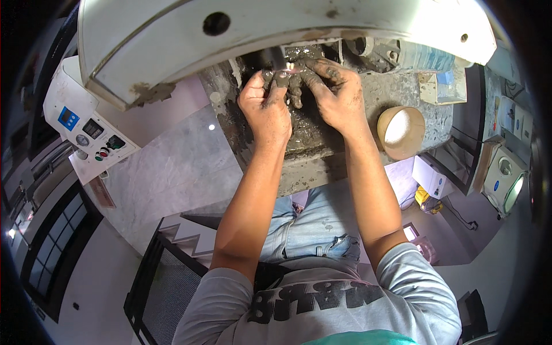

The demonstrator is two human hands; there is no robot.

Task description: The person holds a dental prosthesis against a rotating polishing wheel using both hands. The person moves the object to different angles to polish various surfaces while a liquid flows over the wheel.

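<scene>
Both my hands meet over a trough of wet grey slurry, under the curved white hood. Between my fingertips is a small pink piece with white tooth shapes, apparently a denture; much of it is hidden by fingers. My left hand pinches it from the left, thumb and fingers coated in grey mud. From the other side my right hand grips it, its fingers equally muddy. Just above the left fingertips is a blurred grey part, perhaps a spindle or wheel; whether the piece touches it I cannot tell.
The white hood arches close above my hands. On the slurry-spattered bench at right stand a beige bowl, a clear box and a bluish transparent container. A white machine with a control panel stands at left.
</scene>
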